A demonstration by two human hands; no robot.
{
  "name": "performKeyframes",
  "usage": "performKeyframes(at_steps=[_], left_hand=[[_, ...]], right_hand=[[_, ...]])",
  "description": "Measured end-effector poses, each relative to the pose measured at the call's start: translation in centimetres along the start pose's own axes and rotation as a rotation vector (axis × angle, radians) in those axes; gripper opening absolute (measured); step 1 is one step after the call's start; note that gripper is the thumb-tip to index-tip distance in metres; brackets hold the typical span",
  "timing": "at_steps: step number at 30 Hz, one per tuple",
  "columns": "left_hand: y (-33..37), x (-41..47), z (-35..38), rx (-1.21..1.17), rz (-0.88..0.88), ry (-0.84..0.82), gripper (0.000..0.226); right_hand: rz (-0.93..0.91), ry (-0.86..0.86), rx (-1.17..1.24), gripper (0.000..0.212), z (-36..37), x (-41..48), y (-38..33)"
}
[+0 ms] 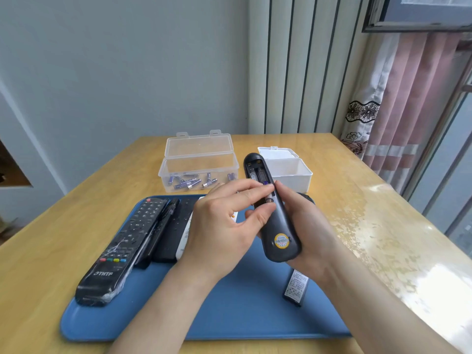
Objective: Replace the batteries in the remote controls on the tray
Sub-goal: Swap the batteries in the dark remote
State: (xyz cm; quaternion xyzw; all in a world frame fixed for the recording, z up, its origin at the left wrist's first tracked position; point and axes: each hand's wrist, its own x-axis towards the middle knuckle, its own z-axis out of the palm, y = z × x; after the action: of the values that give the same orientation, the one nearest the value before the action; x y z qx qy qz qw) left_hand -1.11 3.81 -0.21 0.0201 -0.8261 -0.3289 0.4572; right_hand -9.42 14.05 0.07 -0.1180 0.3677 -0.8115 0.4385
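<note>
The right hand (314,226) holds a dark remote (278,226) up over the blue tray (242,315). Its fingers curl round the remote from below, and its thumb lies on the side. The remote is turned back side up. Its battery slot is open at the far end, and a bit of purple shows inside.

The left hand (219,226) reaches to the slot. Its fingers are close together and nearly straight, with the tips on the remote. The thumb is bent in under them. A small round metal end shows between the fingers and thumb, so the hand seems to pinch a battery (269,200) there.

A row of other remotes (143,236) lies on the left side of the tray. A dark piece with a white label (296,287) lies on its right side.

Behind the tray on the wooden table (357,200) is an open clear box (196,162) with loose batteries (189,183) in it. Beside that is an open white box (293,175).
</note>
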Motion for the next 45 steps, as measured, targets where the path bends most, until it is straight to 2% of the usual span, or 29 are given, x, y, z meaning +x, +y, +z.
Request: performKeyframes(at_steps=[5, 9, 13, 16, 17, 19, 22, 25, 31, 36, 45], left_hand=[[0.0, 0.2, 0.0, 0.011, -0.041, 0.050, 0.026], [0.2, 0.5, -0.4, -0.150, -0.239, 0.092, 0.024], [1.0, 1.0, -0.8, -0.426, -0.453, 0.126, 0.057], [0.4, 1.3, -1.2, -0.726, -0.687, 0.053, 0.081], [0.1, 1.4, -1.4, -0.810, -0.746, 0.001, 0.083], [-0.4, 1.3, -1.7, -0.901, -0.804, -0.108, 0.072], [-0.7, 1.2, -1.8, -0.939, -0.816, -0.160, 0.055], [-0.4, 1.2, -1.7, -0.943, -0.830, -0.127, 0.056], [-0.6, 1.0, -1.4, -0.895, -0.902, -0.056, 0.035], [-0.5, 0.9, -1.4, -0.804, -0.959, -0.069, 0.036], [-0.8, 1.0, -1.4, -0.606, -0.737, -0.126, 0.021]], right_hand=[[-0.106, -0.066, -0.113, 0.028, 0.5, -0.4, 0.3], [-0.147, -0.092, -0.218, 0.035, 0.8, -0.4, 1.2], [-0.198, -0.121, -0.301, 0.035, 1.2, -0.3, 1.6], [-0.214, -0.117, -0.342, 0.034, 1.5, -0.4, 2.0], [-0.209, -0.118, -0.350, 0.034, 1.5, -0.4, 2.1], [-0.196, -0.128, -0.370, 0.033, 1.7, -0.6, 2.5], [-0.221, -0.101, -0.432, 0.031, 1.9, -0.8, 2.8], [-0.245, -0.099, -0.476, 0.033, 2.2, -0.8, 3.1], [-0.210, -0.088, -0.478, 0.038, 2.3, -0.9, 3.1], [-0.132, -0.102, -0.492, 0.030, 2.3, -1.0, 2.9], [-0.156, -0.109, -0.660, 0.025, 1.8, -1.0, 2.0]])
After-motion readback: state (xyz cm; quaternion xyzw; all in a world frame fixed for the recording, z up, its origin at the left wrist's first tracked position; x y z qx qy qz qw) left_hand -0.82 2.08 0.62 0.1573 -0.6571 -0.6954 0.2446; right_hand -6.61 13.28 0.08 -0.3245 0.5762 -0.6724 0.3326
